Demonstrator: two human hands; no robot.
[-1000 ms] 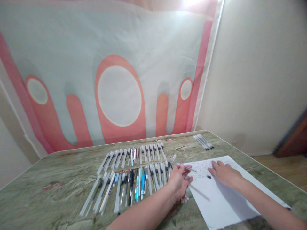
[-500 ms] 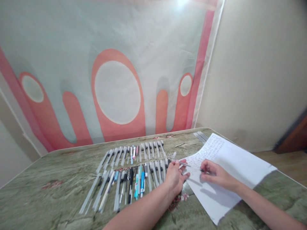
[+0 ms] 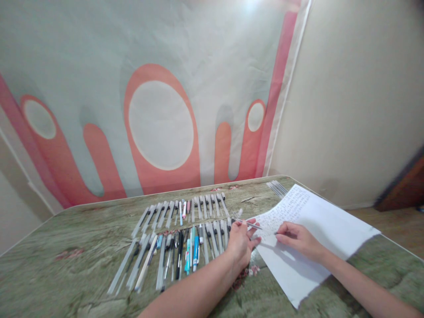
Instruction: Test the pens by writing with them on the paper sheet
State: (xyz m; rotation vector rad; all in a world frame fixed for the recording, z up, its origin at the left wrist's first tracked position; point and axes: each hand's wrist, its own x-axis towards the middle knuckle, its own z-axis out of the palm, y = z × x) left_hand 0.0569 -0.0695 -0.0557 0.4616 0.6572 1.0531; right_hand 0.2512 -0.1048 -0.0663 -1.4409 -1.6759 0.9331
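Note:
My left hand [image 3: 242, 242] is closed on a slim, clear pen [image 3: 255, 225] whose end points right over the written part of a white sheet of paper [image 3: 314, 238]. Thumb and fingers of my right hand [image 3: 300, 239] pinch a small black piece [image 3: 276, 233] that looks like a pen cap, a short gap from the pen's end. Beneath my right hand lies the paper, its upper left part covered in handwriting. Left of my left hand, pens and pen parts lie in two rows; a bright blue pen [image 3: 195, 251] stands out in the nearer one.
Several thin pens or refills [image 3: 277, 189] lie at the table's back right, partly behind the paper. The farther row includes a capped clear pen [image 3: 140, 221] at its left end. The wood-patterned tabletop [image 3: 79, 274] reaches a patterned cloth [image 3: 159, 123] behind.
My right hand took the black piece off the paper and brought it left, close to the pen's end. The paper has shifted and turned. My left hand has kept its hold on the pen.

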